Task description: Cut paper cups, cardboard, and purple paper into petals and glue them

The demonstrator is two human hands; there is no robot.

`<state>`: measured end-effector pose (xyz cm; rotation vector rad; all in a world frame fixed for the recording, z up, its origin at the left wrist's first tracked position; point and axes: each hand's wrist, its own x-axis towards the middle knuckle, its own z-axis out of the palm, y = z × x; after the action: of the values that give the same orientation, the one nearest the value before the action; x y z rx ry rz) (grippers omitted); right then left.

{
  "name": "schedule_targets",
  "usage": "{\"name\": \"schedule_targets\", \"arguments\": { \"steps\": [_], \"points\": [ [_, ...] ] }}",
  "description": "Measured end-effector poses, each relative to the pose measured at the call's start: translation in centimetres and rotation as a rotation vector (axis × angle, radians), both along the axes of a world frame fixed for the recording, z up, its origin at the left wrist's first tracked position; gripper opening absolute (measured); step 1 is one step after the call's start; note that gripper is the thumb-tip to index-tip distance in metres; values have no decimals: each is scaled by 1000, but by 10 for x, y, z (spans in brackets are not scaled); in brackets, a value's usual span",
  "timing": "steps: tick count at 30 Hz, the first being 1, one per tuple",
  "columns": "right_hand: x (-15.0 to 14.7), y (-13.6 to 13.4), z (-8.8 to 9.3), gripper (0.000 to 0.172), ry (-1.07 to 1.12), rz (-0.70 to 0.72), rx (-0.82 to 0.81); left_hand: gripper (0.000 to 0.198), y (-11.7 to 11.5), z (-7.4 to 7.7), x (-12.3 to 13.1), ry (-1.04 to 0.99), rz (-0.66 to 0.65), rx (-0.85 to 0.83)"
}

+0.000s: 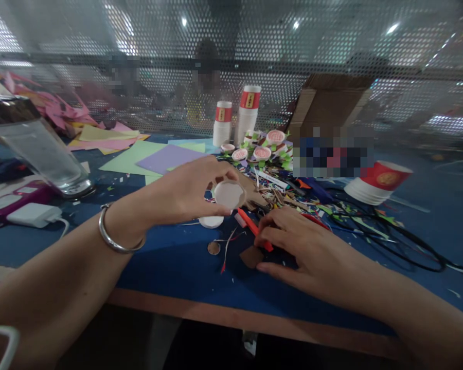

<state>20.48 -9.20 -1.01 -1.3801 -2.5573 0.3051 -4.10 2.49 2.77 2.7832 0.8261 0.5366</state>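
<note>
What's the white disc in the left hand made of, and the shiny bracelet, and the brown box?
White disc: seems matte paper or thin card, pale without shine; I can't tell which.
Bracelet: probably polished metal, silvery with bright highlights.
Brown box: likely dull cardboard, with plain brown panels.

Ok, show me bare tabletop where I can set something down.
Bare blue tabletop lies between the left forearm, the small brown disc and the front edge. Beyond the right hand it's crowded with paper scraps, red-topped discs and cups.
</note>
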Motion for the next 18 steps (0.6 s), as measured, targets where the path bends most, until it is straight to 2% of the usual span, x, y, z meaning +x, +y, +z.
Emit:
{"name": "schedule_targets", "arguments": {
  "steps": [3,5,9,12,14,18],
  "points": [
    [0,3,-1,13,5,0,9,51,12,0,-6,30,127,74],
    [0,4,-3,15,-1,4,23,54,19,-2,-8,53,144,64],
    [0,5,-4,16,2,-6,54,56,21,-13,0,99,74,-86],
    [-3,6,-6,17,12,-20,73,49,16,-21,12,87,51,-84],
    [-5,7,-8,20,12,-33,96,51,13,-24,17,84,32,-83],
    [-7,10,-12,21,16,-35,137,52,20,-25,15,108,-59,-96]
  ]
}}
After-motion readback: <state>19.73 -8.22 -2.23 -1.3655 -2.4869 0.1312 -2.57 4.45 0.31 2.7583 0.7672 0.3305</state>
